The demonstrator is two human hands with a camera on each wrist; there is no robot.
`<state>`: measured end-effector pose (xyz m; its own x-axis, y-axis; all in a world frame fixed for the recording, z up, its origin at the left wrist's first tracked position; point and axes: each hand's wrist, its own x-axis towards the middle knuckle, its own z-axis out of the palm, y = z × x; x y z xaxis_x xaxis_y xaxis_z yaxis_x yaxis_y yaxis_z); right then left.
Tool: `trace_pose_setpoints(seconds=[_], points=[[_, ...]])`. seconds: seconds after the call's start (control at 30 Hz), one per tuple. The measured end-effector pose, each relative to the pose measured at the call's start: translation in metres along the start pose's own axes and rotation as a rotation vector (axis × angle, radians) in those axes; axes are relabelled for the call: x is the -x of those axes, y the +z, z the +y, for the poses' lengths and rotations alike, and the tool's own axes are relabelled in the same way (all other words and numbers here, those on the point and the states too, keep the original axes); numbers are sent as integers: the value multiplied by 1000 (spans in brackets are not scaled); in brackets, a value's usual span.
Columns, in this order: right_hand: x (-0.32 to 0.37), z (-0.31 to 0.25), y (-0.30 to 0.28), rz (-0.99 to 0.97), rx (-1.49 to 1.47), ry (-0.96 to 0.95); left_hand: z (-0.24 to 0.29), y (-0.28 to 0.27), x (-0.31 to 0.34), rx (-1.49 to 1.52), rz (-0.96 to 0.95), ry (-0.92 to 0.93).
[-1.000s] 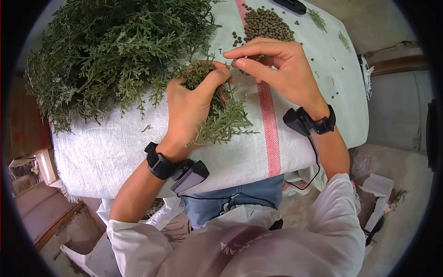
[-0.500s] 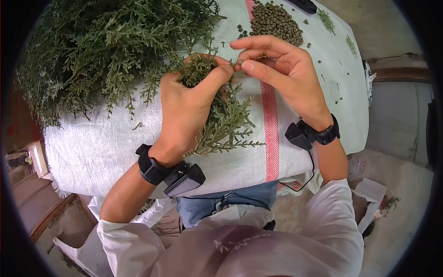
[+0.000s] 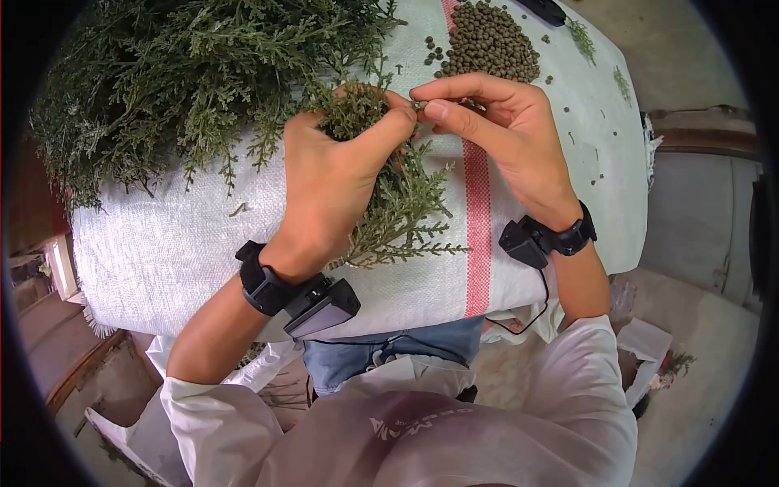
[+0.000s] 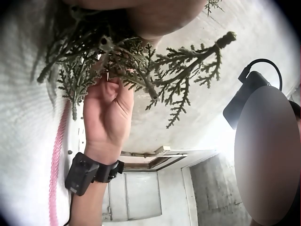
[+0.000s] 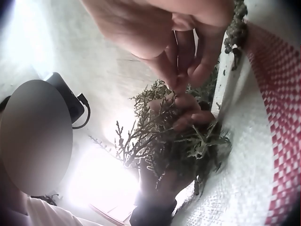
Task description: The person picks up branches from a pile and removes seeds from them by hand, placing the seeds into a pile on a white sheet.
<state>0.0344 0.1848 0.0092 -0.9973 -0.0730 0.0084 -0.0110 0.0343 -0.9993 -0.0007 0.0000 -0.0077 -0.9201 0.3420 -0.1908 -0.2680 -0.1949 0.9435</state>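
My left hand [image 3: 337, 174] grips a bunch of green conifer sprigs [image 3: 398, 207], its thumb bent over the stems. Cut stem ends and scaly leaves of the bunch show close up in the left wrist view. Right beside the left thumb tip, my right hand [image 3: 511, 130] pinches a small round cone [image 3: 419, 105] between thumb and forefinger, mostly hidden by the fingertips. In the right wrist view the right fingertips meet the left hand's fingers over the sprigs [image 5: 157, 127]. A heap of small round brown-green cones [image 3: 491, 45] lies beyond the right hand.
A large pile of conifer branches [image 3: 187, 81] covers the far left of the white woven sack [image 3: 178, 252], which has a red stripe [image 3: 478, 268]. A black-handled object [image 3: 545, 10], a loose sprig [image 3: 581, 40] and scattered cones lie at the far right.
The right forefinger has come down toward the thumb, closing on the small cone beside the left thumb. The left hand keeps its hold on the bunch; the head view has shifted slightly.
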Motion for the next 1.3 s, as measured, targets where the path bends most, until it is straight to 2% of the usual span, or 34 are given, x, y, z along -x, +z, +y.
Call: trace_pose_setpoints(seconds=[0.83, 1.3], points=[[3, 3, 1, 47, -1, 11, 1, -1, -4, -76, -55, -45], [2, 7, 5, 64, -88, 16, -2, 1, -4, 0, 20, -15]])
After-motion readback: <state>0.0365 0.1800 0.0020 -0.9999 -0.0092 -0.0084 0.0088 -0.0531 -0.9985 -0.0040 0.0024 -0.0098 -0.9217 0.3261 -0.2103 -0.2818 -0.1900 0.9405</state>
